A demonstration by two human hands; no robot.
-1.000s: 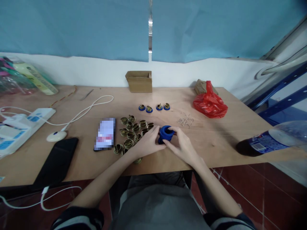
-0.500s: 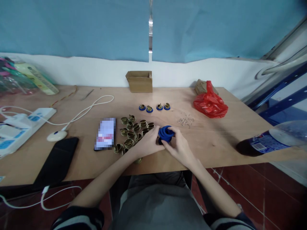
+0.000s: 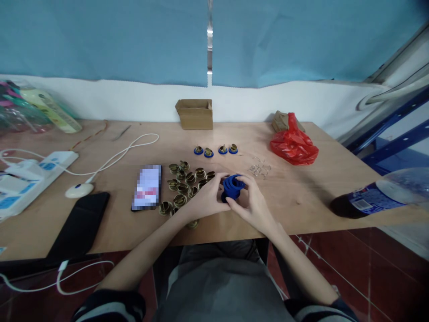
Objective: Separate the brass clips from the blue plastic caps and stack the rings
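Both hands are closed around a stack of blue rings point(image 3: 232, 184) just above the table's front part. My left hand point(image 3: 212, 200) grips the stack from the left with thumb and fingers. From the right, my right hand point(image 3: 254, 206) curls its fingers over the top ring, its thumb on the near side. Parts of the stack are hidden behind the fingers. Left of the hands lie several brass-coloured round pieces with upright tabs point(image 3: 180, 201). Farther back, several similar pieces with blue rims point(image 3: 208, 153) stand in a row. Small bent wire pieces point(image 3: 258, 170) lie beyond my right hand.
A lit phone point(image 3: 146, 188) lies left of the brass pieces; a dark phone point(image 3: 80, 223), a white cable and a power strip point(image 3: 40, 179) are farther left. A cardboard box point(image 3: 196, 117) and a red plastic bag point(image 3: 295, 145) stand behind. A cola bottle point(image 3: 375, 197) lies right.
The blue ring stack has tilted and shifted very slightly to the right within my fingers. Both hands keep nearly the same place and grip; the pieces on the table have not moved.
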